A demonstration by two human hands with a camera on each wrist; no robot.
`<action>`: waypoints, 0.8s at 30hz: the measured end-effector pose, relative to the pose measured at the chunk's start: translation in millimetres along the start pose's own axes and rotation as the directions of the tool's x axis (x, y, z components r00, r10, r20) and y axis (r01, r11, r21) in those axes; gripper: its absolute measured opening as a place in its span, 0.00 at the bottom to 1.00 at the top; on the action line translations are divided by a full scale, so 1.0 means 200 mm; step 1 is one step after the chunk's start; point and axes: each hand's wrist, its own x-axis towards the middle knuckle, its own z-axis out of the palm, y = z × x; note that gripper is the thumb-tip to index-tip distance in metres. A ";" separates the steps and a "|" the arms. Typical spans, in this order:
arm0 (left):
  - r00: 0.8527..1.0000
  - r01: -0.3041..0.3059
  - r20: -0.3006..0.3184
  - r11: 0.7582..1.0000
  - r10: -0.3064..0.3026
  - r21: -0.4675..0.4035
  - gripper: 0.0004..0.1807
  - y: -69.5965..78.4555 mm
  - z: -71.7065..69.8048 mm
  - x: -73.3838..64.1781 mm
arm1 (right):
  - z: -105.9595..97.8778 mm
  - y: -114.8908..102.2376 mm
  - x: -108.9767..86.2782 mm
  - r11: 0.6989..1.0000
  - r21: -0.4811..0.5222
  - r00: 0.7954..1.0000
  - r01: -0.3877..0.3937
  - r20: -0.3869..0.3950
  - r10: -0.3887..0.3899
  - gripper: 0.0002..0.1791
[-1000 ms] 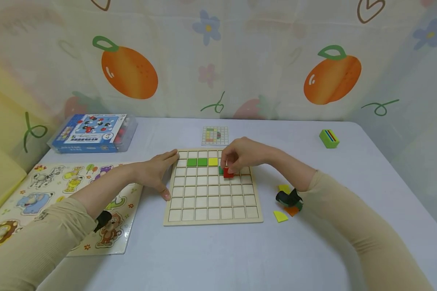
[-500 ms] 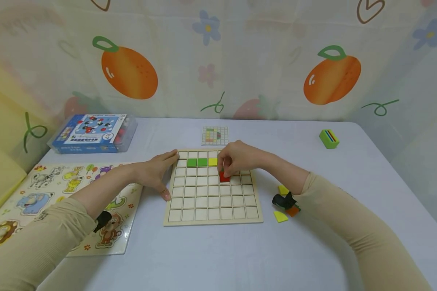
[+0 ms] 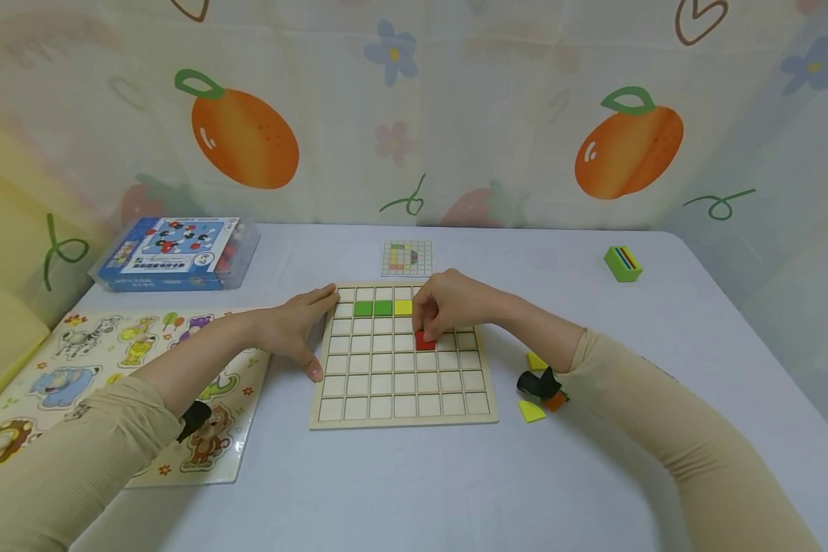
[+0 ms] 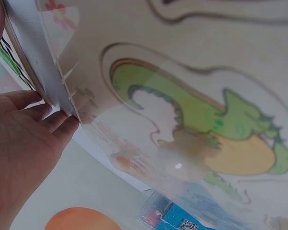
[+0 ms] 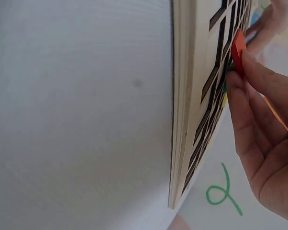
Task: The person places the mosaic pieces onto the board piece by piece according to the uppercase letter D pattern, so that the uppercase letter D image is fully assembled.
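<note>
A wooden grid board (image 3: 386, 389) lies on the table in the head view. My left hand (image 3: 291, 325) rests along its left edge, fingers spread over the far corner and thumb near the middle of that side. Over the right part of the grid, my right hand (image 3: 458, 297) pinches a red square tile (image 3: 424, 342) between thumb and fingers. In the right wrist view the red tile (image 5: 238, 50) is tilted at the grid surface. Two green tiles (image 3: 363, 308) and a yellow tile (image 3: 403, 308) sit in the second row. The right hand covers the cells behind the red tile.
A small pattern card (image 3: 407, 257) lies behind the board. Yellow pieces (image 3: 532, 412) and an orange piece (image 3: 556, 400) lie at right, partly under the wrist strap. An animal puzzle sheet (image 3: 127, 399), a boxed set (image 3: 175, 253) and a green block (image 3: 623, 264) surround the board.
My right hand has moved slightly left, bringing the red tile left and nearer to me, down toward a grid cell. The left hand has stayed at the board's edge.
</note>
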 end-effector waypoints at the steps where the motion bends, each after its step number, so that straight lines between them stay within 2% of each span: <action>1: 1.000 -0.001 -0.001 1.000 0.001 0.000 0.75 0.00 0.00 0.00 | 0.00 0.00 0.00 1.000 -0.001 1.000 0.002 -0.004 -0.002 0.05; 8: 1.000 -0.009 -0.003 1.000 0.009 -0.004 0.74 0.00 0.00 0.00 | 0.01 0.00 0.00 1.000 -0.025 1.000 0.018 -0.013 -0.019 0.05; 15: 1.000 -0.007 -0.002 1.000 0.007 -0.006 0.74 0.00 0.00 -0.01 | 0.01 -0.02 -0.01 1.000 -0.023 1.000 -0.002 0.000 0.002 0.05; 24: 1.000 -0.004 -0.003 1.000 0.004 0.012 0.74 0.01 0.00 -0.01 | -0.07 -0.01 -0.11 1.000 -0.019 1.000 -0.007 -0.015 0.006 0.05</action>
